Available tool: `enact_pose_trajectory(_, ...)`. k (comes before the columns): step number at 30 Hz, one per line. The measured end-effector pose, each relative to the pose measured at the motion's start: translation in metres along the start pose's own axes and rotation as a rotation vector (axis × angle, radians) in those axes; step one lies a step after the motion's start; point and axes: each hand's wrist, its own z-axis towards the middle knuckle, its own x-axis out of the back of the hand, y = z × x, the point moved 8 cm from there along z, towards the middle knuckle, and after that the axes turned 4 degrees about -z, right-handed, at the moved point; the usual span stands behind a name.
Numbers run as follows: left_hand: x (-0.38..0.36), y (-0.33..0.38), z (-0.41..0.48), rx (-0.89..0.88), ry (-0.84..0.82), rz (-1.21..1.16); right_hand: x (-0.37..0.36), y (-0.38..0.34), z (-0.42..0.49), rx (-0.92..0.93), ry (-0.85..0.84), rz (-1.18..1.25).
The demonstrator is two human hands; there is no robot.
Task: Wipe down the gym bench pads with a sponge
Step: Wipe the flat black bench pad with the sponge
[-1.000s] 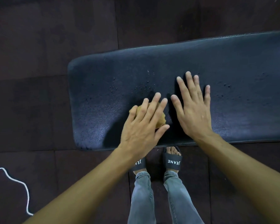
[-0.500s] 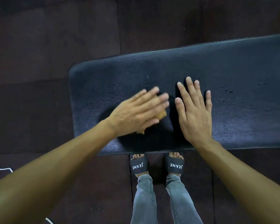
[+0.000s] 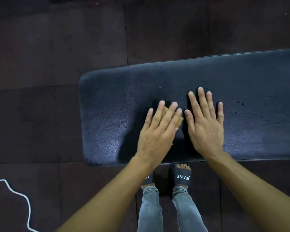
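Left hand (image 3: 155, 133) is swinging back upright, flat fingers pressing sponge (image 3: 229, 122) into pad (image 3: 241, 77), right hand (image 3: 206, 129) splayed, bracing; keep strokes overlapping.

"JEANE" on rt slide sandal (image 3: 182, 177).

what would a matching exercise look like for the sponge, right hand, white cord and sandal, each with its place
1 sponge
2 right hand
3 white cord
4 sandal

a on the floor, far left
b pressing the bench pad, holding nothing
c under the left hand
d on a foot by the pad's near edge

Pairs: 1-c, 2-b, 3-a, 4-d
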Motion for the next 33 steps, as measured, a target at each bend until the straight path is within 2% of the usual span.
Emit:
enact_pose_trajectory(2,0.002,-0.033,0.027,0.014,0.0,0.051,0.0,0.0,0.001,-0.009,0.007,0.003)
enact_pose_trajectory(3,0.006,-0.059,0.049,0.089,0.017,0.066,0.0,0.0,0.002,-0.015,0.008,0.006)
enact_pose_trajectory(6,0.019,-0.148,0.094,0.46,0.014,-0.027,-0.001,0.0,0.002,-0.011,0.019,0.001)
enact_pose_trajectory(9,0.03,-0.189,0.067,0.687,0.073,-0.076,-0.001,0.001,0.0,-0.014,0.023,-0.006)
enact_pose_trajectory(12,0.029,-0.18,0.021,0.881,0.163,-0.065,-0.002,0.0,0.0,-0.033,0.027,-0.034)
enact_pose_trajectory(14,0.023,-0.143,0.023,0.81,0.194,-0.01,-0.003,-0.002,0.0,-0.032,0.025,-0.045)
enact_pose_trajectory(16,0.015,-0.092,0.049,0.554,0.195,0.006,-0.002,-0.002,0.0,-0.035,0.031,-0.046)
enact_pose_trajectory(18,0.005,-0.051,0.069,0.261,0.119,-0.006,-0.002,-0.002,0.0,-0.037,0.043,-0.04)
enact_pose_trajectory(20,0.0,-0.055,0.072,0.111,0.062,0.019,-0.001,-0.002,0.0,-0.033,0.054,-0.025)
enact_pose_trajectory(22,0.008,-0.098,0.06,0.221,0.055,0.048,-0.001,-0.002,0.0,-0.039,0.048,-0.011)
enact_pose_trajectory(26,0.029,-0.2,-0.01,0.702,0.141,-0.095,-0.001,-0.001,0.0,-0.046,0.041,-0.018)
enact_pose_trajectory(29,0.033,-0.2,-0.055,0.938,0.218,-0.154,-0.001,-0.001,0.0,-0.053,0.04,-0.021)
enact_pose_trajectory(31,0.025,-0.153,-0.053,0.849,0.184,-0.074,-0.002,-0.002,0.0,-0.049,0.036,-0.023)
enact_pose_trajectory(33,0.014,-0.087,-0.029,0.596,0.151,-0.045,-0.002,-0.001,0.0,-0.042,0.035,-0.016)
